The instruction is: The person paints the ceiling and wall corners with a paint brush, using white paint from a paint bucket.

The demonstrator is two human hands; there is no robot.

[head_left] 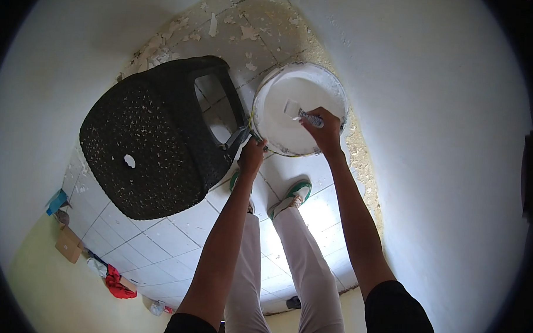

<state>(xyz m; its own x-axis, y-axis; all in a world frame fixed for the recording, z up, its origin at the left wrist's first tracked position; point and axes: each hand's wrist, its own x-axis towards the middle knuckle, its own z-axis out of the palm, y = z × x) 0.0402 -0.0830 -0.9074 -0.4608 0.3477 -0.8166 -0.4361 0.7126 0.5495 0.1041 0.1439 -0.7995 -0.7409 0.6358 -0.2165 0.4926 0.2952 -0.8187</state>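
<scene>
A round bucket of white paint stands on the tiled floor beside the wall. My right hand is closed around the handle of a paintbrush, whose white-coated bristles are over the paint inside the bucket. At the bucket's near left rim is my left hand, its fingers closed on something thin and dark that I cannot make out. Close to the left of the bucket stands a black speckled plastic stool with a small hole in its seat.
White walls rise on both sides, and peeled paint flakes lie on the far floor. My feet in green-and-white shoes are just below the bucket. A cardboard box and a red cloth lie along the lower left wall.
</scene>
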